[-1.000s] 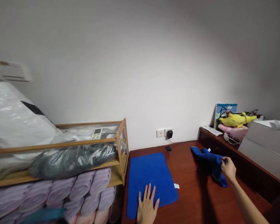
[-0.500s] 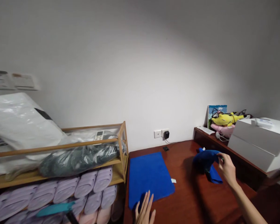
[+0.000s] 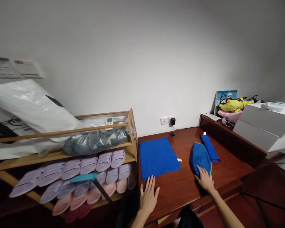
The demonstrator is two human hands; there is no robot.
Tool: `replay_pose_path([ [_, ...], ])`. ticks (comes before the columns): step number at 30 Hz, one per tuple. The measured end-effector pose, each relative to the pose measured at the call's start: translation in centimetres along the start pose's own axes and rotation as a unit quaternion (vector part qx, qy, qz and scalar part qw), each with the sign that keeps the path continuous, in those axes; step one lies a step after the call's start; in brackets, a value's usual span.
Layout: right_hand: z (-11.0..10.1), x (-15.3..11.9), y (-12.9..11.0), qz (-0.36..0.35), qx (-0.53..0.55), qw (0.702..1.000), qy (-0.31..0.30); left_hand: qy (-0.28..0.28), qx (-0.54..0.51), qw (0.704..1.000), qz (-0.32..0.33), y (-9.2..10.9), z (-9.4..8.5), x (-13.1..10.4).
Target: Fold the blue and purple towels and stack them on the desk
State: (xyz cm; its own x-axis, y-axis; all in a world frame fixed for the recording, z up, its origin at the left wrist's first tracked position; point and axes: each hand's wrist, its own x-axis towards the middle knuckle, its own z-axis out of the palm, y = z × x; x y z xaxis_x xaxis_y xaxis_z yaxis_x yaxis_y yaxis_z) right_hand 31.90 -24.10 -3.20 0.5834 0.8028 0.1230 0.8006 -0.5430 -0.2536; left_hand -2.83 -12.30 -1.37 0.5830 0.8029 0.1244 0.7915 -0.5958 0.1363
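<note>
A square blue cloth (image 3: 159,156) with a small white tag lies spread flat on the reddish-brown desk (image 3: 166,193). My left hand (image 3: 149,196) is flat at its near edge, fingers stretched out and fingertips touching or just beside the cloth. To the right, a darker blue fabric piece with green edging (image 3: 199,154) lies on the desk; whether it is a cap, a pouch or a folded cloth I cannot tell. On its near end rests my right hand (image 3: 205,180), fingers extended. Just beyond is a narrow folded blue cloth (image 3: 211,148) with a white tag.
A wooden rack (image 3: 109,148) at left holds several lilac slippers (image 3: 89,164), plastic-wrapped items and a remote (image 3: 109,123). A teal-headed tool (image 3: 84,178) stands before it. White drawers (image 3: 258,123) and a yellow plush toy (image 3: 235,104) sit on the raised right ledge.
My right hand has lowered the lifted dark blue piece to the desk and now rests on it. My left hand stays near the flat cloth's near edge. The camera has tilted down.
</note>
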Motion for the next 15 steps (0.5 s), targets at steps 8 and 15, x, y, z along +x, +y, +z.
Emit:
replay_pose_path([
  [8,1.1,-3.5,-1.9,0.022,0.046,0.997,0.065,-0.012,-0.009,1.000,-0.009,-0.8,0.2,0.8],
  [15,-0.9,-0.6,-0.4,0.135,0.184,0.969,0.098,-0.044,-0.031,0.999,0.003,-1.5,-0.8,0.9],
])
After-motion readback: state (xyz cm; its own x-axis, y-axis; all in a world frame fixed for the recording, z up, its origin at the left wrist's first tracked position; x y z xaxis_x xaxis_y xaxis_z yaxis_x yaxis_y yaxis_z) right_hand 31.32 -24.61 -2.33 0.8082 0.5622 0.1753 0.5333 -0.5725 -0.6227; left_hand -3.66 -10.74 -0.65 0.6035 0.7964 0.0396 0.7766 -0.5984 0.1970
